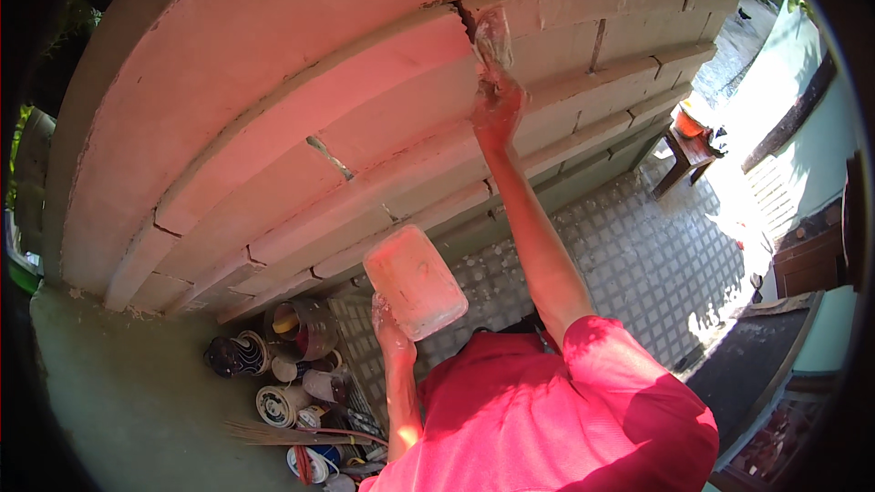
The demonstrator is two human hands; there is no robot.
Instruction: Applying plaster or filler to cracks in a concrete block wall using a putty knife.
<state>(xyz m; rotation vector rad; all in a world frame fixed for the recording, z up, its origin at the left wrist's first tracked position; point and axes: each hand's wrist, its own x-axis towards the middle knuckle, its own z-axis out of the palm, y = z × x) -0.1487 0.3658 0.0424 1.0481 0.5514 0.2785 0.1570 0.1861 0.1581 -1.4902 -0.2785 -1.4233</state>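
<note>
My right hand (499, 114) is raised to the pale block wall (228, 109), its fingers closed on a putty knife (492, 34) whose blade is smeared with pale material and lies over or beside a dark vertical crack in the upper ledge. My left hand (392, 328) grips the side of a pale rectangular plastic tray (416, 278) below the wall's lower rows; whether it holds anything is hard to tell. Other joints show between the blocks, one partly streaked with pale filler (330, 157).
Several buckets (283, 405) and a bundle of sticks (264, 435) crowd the lower left by a green wall (109, 383). A patterned tiled floor (620, 255) runs below. A wooden bench (684, 164) bearing an orange container (690, 123) stands at the right, near a sunlit wall.
</note>
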